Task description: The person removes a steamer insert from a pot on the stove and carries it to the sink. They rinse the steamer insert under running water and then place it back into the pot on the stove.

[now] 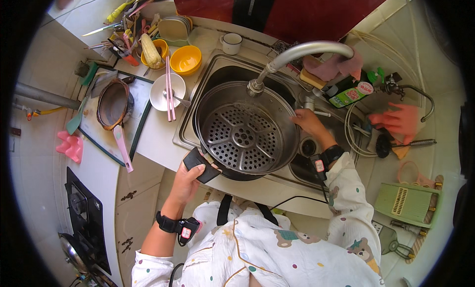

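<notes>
A large metal steamer pot [287,146] with a perforated steamer plate [243,137] inside tilts over the stainless steel sink [215,60]. My left hand [188,181] grips its wide black handle [200,165] at the lower left, thumb on top. On the opposite side, my right hand [311,124] holds the pot at its rim; part of those fingers is hidden. The curved metal faucet [308,51] reaches over the pot, its spout end [255,88] above the pot's far edge. I cannot tell whether water is running.
Left of the sink stand a white bowl [157,92] with pink chopsticks [170,101], a yellow bowl [186,60] and a corn cob [150,51]. A pink-handled saucepan [115,105] lies farther left. Dish soap [345,94] and an orange rubber glove [400,120] are at the right.
</notes>
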Tool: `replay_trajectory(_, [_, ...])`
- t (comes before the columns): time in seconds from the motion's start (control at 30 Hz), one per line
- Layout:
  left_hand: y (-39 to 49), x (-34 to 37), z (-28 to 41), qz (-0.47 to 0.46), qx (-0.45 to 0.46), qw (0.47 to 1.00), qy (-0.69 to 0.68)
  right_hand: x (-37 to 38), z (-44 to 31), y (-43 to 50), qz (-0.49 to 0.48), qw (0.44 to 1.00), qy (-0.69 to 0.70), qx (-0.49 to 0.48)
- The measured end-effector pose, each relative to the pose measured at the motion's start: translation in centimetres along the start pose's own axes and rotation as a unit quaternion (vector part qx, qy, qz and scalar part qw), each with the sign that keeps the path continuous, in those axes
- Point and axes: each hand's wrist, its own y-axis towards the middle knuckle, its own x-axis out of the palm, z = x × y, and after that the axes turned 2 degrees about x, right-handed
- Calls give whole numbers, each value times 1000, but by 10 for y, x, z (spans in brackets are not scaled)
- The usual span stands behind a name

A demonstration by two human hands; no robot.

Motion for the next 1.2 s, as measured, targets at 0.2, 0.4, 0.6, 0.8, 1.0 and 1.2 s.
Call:
replay_trajectory(0.2, [-16, 6, 11, -2, -7, 1000, -7, 20, 23, 11, 66, 995, 2, -73])
replay_trajectory(0.4, [-52, 4, 23, 26, -1, 1000, -4, 37, 19, -26, 33, 995, 58, -68])
replay_trajectory(0.6, [-95, -15, 28, 25, 10, 1000, 12, 51, -16, -88, 31, 990, 110, -77])
replay_trajectory(0.8, [-142, -36, 19, 50, 48, 997, 22, 73, -38, -125, 42, 995, 34, -86])
replay_trajectory(1.0, [-185, -65, 4, 121, 75, 989, 28, 90, -78, -160, 76, 980, -16, -183])
replay_trajectory(1.2, [-227, -106, -4, 155, 121, 980, 4, 113, -127, -190, 62, 971, -40, -228])
